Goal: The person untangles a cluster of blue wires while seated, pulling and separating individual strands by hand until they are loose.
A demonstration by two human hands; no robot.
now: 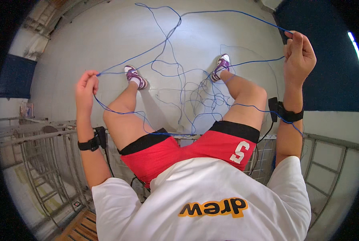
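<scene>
A long, thin blue cord stretches in loose loops between my two raised hands. My left hand, out to the left, pinches some of its strands between thumb and fingers. Far to the right and higher up, my right hand is closed round another part, with strands leaving it toward the left. Strands cross and twist together near the top middle. Beyond my lap, a messy tangle of the same cord spreads between my legs. One strand runs over my thighs, and another crosses my right forearm near its black strap.
My feet, in purple and white shoes, stand apart on the pale floor. Metal racks flank me on the left and right. Wooden slats lie at lower left. A dark blue panel stands at right.
</scene>
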